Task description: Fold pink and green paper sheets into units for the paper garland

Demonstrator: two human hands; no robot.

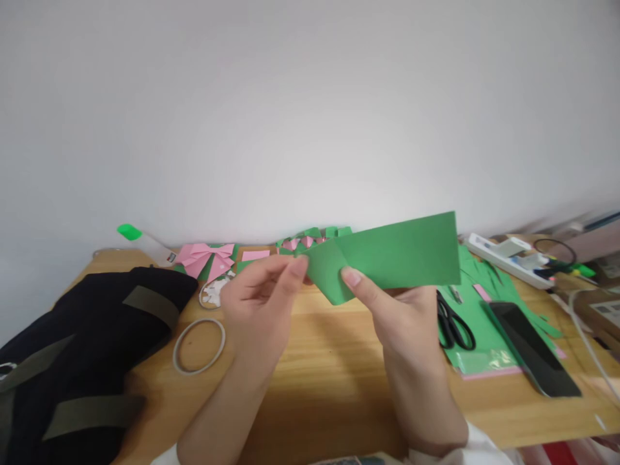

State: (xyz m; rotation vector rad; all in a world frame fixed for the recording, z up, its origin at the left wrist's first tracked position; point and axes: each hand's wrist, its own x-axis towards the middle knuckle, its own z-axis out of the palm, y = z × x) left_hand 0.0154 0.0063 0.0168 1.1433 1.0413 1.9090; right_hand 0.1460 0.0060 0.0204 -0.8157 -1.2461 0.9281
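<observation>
A strip of green paper is held up above the table, its left end folded over at a slant into a pointed flap. My left hand pinches the left tip of that folded end between thumb and fingers. My right hand grips the strip nearer its middle, the thumb pressed on the front beside the fold and the fingers hidden behind the paper. Beyond the hands, folded green and pink paper pieces lie against the wall. A pink paper bow lies to their left.
On the wooden table, a tape roll lies left, beside a dark bag. To the right are black-handled scissors, green paper sheets, a phone and a white power strip. A green-capped bottle stands back left.
</observation>
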